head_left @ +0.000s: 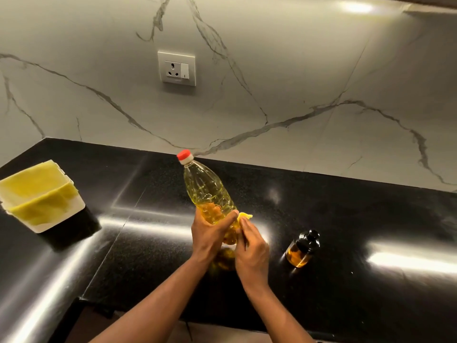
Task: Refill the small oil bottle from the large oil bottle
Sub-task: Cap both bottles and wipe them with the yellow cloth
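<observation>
The large clear oil bottle (207, 191), full of yellow oil and closed with a red cap (184, 155), leans left above the black counter. My left hand (210, 233) grips its lower body. My right hand (252, 246) pinches a small yellow cloth (244, 216) against the bottle's right side near the base. The small amber oil bottle (302, 248) with a black cap stands on the counter to the right of my hands, untouched.
A white bin (42, 196) draped with a yellow cloth sits at the left of the black counter (371, 219). A marble backsplash with a wall socket (176, 68) rises behind. The counter's front edge runs close below my forearms.
</observation>
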Available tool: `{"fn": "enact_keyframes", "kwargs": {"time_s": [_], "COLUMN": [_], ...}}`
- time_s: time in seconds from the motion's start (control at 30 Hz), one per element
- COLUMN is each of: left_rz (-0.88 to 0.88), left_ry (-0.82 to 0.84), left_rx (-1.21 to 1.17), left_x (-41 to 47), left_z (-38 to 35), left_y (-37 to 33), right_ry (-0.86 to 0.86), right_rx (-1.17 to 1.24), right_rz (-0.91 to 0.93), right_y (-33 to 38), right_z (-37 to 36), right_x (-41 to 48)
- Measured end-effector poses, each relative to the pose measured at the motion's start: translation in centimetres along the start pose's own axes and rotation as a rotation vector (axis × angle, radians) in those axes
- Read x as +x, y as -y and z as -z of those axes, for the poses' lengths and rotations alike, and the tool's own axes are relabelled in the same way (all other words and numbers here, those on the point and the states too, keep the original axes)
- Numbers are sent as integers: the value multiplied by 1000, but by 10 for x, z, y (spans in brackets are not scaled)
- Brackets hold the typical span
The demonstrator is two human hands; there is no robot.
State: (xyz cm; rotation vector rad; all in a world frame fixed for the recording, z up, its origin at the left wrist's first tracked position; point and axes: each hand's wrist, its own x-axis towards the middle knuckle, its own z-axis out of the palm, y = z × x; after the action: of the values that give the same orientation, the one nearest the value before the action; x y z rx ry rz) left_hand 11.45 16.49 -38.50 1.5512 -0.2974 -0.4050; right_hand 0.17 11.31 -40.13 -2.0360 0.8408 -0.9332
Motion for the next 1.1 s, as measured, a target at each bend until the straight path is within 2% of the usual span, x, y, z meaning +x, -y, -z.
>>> {"fn": "enact_keyframes", "kwargs": {"time_s": [0.1,0.17,0.27,0.37,0.47,0.6,0.67,0.83,1.0,1.1], "left_rz": [22,14,-10,-38,-71,-97,-124,-193,-217,-197], "left_ry": [-24,-9,14,44,71,81,75,56,69,83], "left_rx": [-45,-38,-37,-51,-64,-125,-137,-62,-12,-37], "left_x": [3,4,6,5,2,3,2,2,6,2], "left_z": [-3,-4,-3,-4,-6,-8,-9,-4,3,1], "left_y": [-8,-15,-27,-37,-44,-51,-54,-51,-53,-49], "right_ry": [232,325,312,260,243,329,305,277,237,218], "right_rx": [-41,-58,-25,106,402,1042,1240,1368,1239,1275], "right_rz": [-10,-33,-81,-238,-402,-857,-954,-1057,-981,-924], "right_y": [12,18,22,22,25,24,25,34,35,40], "right_z": [-5,-4,0,2,10,22,20,9,25,25], "right_x": [-23,-31,-15,19,49,67,61,39,35,46]}}
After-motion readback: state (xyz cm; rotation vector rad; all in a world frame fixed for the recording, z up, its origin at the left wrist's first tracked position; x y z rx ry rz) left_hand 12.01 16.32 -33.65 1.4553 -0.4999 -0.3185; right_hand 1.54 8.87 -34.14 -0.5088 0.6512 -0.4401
